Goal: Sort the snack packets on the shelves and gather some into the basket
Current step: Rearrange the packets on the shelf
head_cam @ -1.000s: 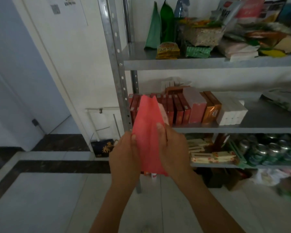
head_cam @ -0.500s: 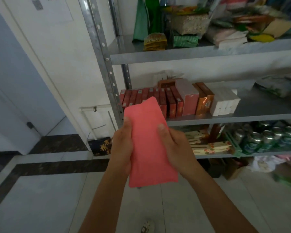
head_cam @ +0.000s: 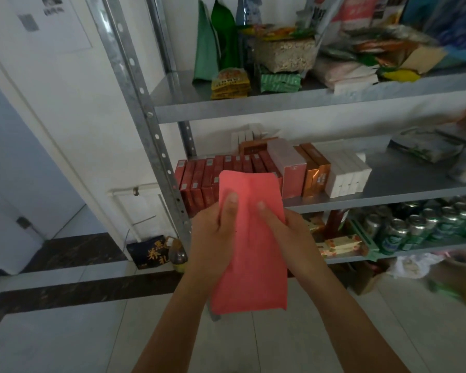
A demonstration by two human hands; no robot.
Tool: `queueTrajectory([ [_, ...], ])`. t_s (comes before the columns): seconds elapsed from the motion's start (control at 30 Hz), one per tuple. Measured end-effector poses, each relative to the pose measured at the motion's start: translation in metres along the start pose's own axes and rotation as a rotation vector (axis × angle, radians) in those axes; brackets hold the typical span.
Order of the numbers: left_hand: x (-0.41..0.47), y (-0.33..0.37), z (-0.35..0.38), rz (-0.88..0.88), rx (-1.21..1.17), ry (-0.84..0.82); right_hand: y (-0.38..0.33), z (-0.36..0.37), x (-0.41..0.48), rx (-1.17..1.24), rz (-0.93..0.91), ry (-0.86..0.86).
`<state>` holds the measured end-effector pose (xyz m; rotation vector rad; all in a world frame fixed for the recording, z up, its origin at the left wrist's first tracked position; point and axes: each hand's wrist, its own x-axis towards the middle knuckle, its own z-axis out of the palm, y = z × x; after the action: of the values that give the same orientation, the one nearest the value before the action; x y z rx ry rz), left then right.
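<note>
A flat pink-red packet is held upright in front of the metal shelving, its plain face toward me. My left hand grips its left edge with the thumb on the front. My right hand grips its right edge the same way. Behind it, on the middle shelf, stands a row of red boxes beside pink, orange and white boxes. The top shelf carries snack packets, among them a yellow packet and a green packet. No basket is in view.
Green cans and flat cartons fill the lower shelf. The shelving's perforated upright runs down just left of my hands. A dark box and a bottle sit on the floor by the wall. Bags lie on the floor at right.
The packet turned from edge-on to its flat face toward me and both thumbs moved onto its front. My view shifted a little to the right along the shelves.
</note>
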<state>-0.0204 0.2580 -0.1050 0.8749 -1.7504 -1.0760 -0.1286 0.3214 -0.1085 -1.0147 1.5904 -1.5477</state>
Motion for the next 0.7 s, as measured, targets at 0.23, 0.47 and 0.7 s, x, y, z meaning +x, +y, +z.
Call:
queueTrajectory([
  [0.23, 0.012, 0.004, -0.008, -0.254, -0.289, -0.101, -0.009, -0.003, 0.005, 0.418, 0.126, -0.103],
  [0.47, 0.013, -0.002, -0.010, -0.137, -0.161, -0.098, 0.000, 0.002, 0.004, 0.089, -0.084, 0.081],
  [0.7, 0.013, 0.002, -0.016, -0.203, -0.063, -0.156, 0.026, 0.021, -0.003, -0.732, -0.655, 0.351],
])
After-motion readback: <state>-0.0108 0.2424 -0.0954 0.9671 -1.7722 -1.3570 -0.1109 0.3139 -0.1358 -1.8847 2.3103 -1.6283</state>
